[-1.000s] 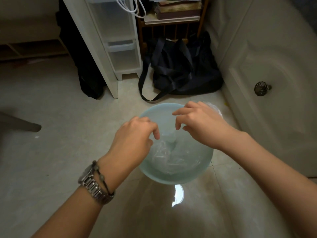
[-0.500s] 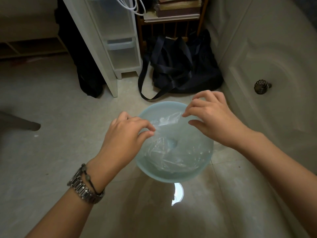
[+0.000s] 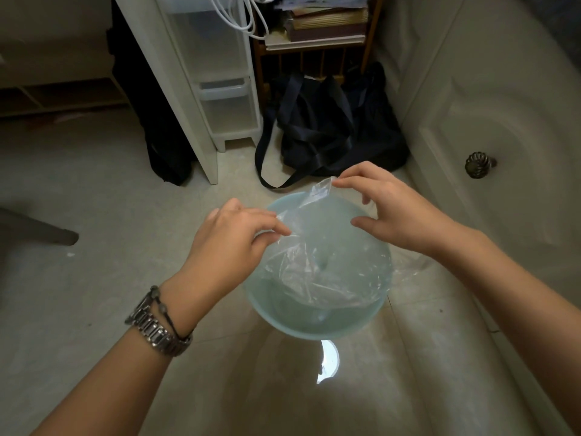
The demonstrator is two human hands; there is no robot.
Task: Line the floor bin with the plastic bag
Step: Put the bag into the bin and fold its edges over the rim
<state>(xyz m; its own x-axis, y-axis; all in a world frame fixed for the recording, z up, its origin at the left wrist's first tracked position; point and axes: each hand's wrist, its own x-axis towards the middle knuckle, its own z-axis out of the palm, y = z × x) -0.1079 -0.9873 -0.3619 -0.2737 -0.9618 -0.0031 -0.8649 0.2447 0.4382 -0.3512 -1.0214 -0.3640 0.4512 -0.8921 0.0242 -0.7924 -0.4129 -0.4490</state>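
Hands (image 3: 232, 240) (image 3: 399, 209) pinch plastic bag (image 3: 327, 269) over bin (image 3: 314, 325); dark tote (image 3: 330, 133) probably clear behind.

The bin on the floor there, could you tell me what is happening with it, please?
A person is lining the pale blue bin with a clear plastic bag. The left hand and the right hand each pinch the bag's upper edge above the bin's mouth. The bag's lower part sits crumpled inside, and its opening is not yet spread over the rim.
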